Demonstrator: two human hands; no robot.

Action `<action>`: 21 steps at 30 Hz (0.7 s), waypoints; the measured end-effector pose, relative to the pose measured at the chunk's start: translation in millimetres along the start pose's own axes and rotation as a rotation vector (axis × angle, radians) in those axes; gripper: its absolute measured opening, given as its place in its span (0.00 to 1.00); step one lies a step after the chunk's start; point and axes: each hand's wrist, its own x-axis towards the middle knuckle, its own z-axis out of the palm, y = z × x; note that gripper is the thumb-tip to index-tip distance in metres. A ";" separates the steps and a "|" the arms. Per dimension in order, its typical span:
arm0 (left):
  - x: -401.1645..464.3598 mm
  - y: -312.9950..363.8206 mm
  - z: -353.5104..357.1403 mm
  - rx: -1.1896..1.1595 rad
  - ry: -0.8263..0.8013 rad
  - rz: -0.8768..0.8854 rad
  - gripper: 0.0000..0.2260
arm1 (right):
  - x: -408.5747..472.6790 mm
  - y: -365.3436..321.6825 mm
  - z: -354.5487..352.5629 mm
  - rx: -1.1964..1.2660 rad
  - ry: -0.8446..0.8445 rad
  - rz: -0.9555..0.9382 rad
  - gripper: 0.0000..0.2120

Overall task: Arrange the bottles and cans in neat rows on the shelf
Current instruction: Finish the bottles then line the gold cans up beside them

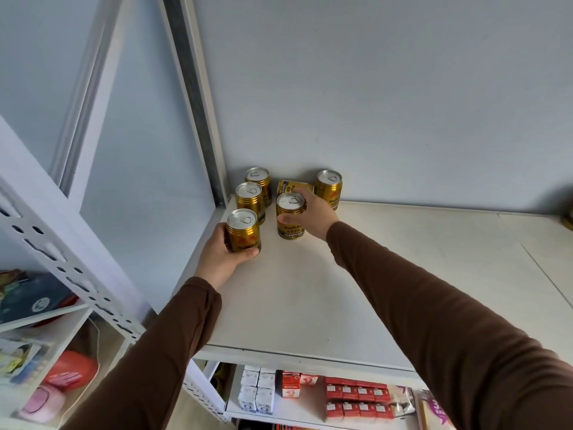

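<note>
From my head view, my left hand grips the front can at the shelf's left edge, fingers curled round its base. My right hand wraps the middle can, thumb in front.

Just beyond my left hand two more cans stand one behind the other, so with mine that looks like a column of three — nearly done, I judge. Behind my right hand a can lies on its side, still to be stood up; past it another upright one sits by the wall. I see no bottles.

The shelf is pale and mostly bare to my right. Below my arms, a lower shelf holds red and white boxes; a white perforated post stands left.
</note>
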 end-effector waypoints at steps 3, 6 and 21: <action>0.5 0.0 4.1 0.007 0.038 0.014 0.38 | -4.5 -2.7 0.8 -0.023 0.056 -0.014 0.39; 1.9 -0.2 5.9 0.021 0.059 0.034 0.36 | -8.7 -5.3 -0.9 0.016 0.090 -0.012 0.35; -2.7 51.7 94.4 -0.011 -0.146 0.199 0.32 | -107.1 35.3 -94.7 0.243 0.343 0.110 0.27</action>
